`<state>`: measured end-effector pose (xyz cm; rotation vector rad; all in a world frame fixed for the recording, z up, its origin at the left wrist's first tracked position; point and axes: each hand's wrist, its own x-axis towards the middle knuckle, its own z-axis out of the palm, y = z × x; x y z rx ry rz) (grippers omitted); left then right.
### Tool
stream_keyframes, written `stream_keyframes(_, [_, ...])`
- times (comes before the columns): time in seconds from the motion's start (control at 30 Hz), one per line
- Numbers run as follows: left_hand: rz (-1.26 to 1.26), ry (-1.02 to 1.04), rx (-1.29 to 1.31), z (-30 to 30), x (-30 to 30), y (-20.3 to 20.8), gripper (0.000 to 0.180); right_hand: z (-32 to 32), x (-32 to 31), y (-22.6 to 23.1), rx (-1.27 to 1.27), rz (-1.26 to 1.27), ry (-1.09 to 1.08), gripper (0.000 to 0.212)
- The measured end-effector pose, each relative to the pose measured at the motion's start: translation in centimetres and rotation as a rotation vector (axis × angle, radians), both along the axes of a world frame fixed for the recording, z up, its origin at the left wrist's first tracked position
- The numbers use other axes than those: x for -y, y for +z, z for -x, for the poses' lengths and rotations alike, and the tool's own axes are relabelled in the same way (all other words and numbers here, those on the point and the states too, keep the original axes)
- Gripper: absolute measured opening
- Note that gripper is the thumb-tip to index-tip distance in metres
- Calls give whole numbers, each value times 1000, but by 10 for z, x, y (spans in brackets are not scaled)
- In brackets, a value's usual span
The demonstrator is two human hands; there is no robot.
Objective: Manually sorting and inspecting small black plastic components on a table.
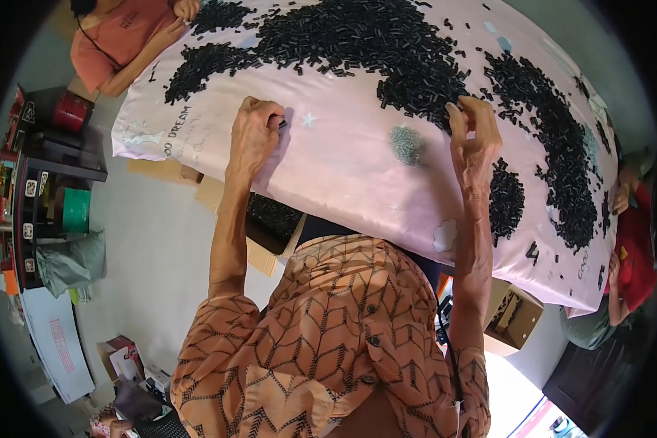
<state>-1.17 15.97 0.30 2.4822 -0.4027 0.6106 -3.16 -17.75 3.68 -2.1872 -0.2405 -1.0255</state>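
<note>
My left hand (252, 139) is closed above the pink cloth, pinching a small black cylindrical piece (282, 124) between thumb and fingers. My right hand (478, 135) is curled at the near edge of a large pile of small black tube-like pieces (372, 36). Its thumb and forefinger come together there, and what they pinch, if anything, cannot be made out. Between my hands lies a round grey-green patch (406, 145); whether it is a heap of tiny parts or a print is unclear. A smaller black heap (505, 201) lies right of my right forearm.
The pink printed cloth (328, 164) covers the table. Another long black pile (562, 160) runs along the right side. A person in an orange-red shirt (128, 36) works at the far left, another in red (639, 248) at the right. Open cardboard boxes (515, 317) stand below the table edge.
</note>
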Motion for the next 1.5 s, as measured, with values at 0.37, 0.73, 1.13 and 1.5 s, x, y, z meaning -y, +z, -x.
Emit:
stream_keyframes(0.37, [200,-354,-217,-24,108,20,11,-5,15,-10,-162,-178,-24,6])
stream_keyframes(0.73, [81,-308,-235,-40,142,17,14,-8,20,-13,-389,-257,159,5])
stream_keyframes(1.13, [872,-580,-689,-40,161,30,18,-13,24,-33,-432,44,318,9])
stream_keyframes(1.5, [1049,-528,-766,-45,161,14,14,-10,5,-38,-480,232,235,10])
